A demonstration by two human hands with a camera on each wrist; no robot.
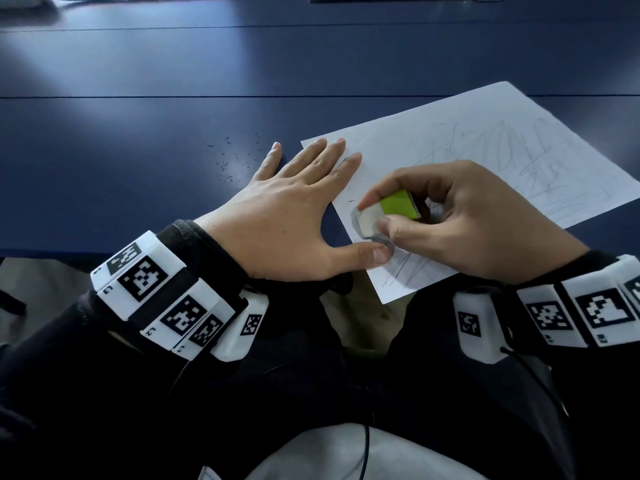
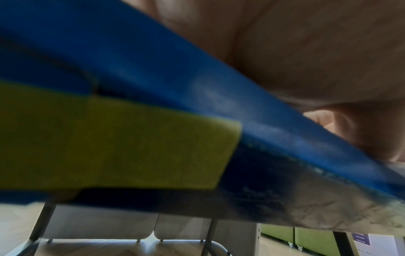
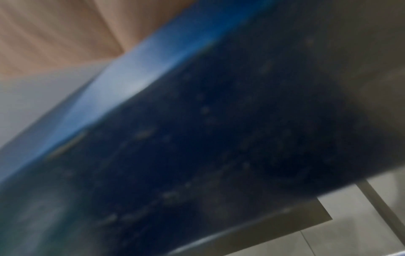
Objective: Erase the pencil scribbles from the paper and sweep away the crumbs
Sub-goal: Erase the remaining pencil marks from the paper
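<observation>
A white sheet of paper [image 1: 467,140] with grey pencil scribbles [image 1: 540,161] lies askew on the dark blue table [image 1: 138,116], its near corner hanging past the table's front edge. My left hand [image 1: 294,209] lies flat with straight fingers, fingertips and thumb pressing the paper's left edge. My right hand [image 1: 460,220] pinches a white eraser [image 1: 370,220] in a green sleeve between thumb and forefinger, its white tip down on the paper near my left thumb. Both wrist views are blurred and show only the table's edge from below.
Dark eraser crumbs [image 1: 232,157] lie scattered on the table left of the paper, beyond my left fingertips. A few crumbs sit on the paper near the eraser. The table's front edge [image 1: 52,249] runs just under my wrists. Cables and equipment lie along the far edge.
</observation>
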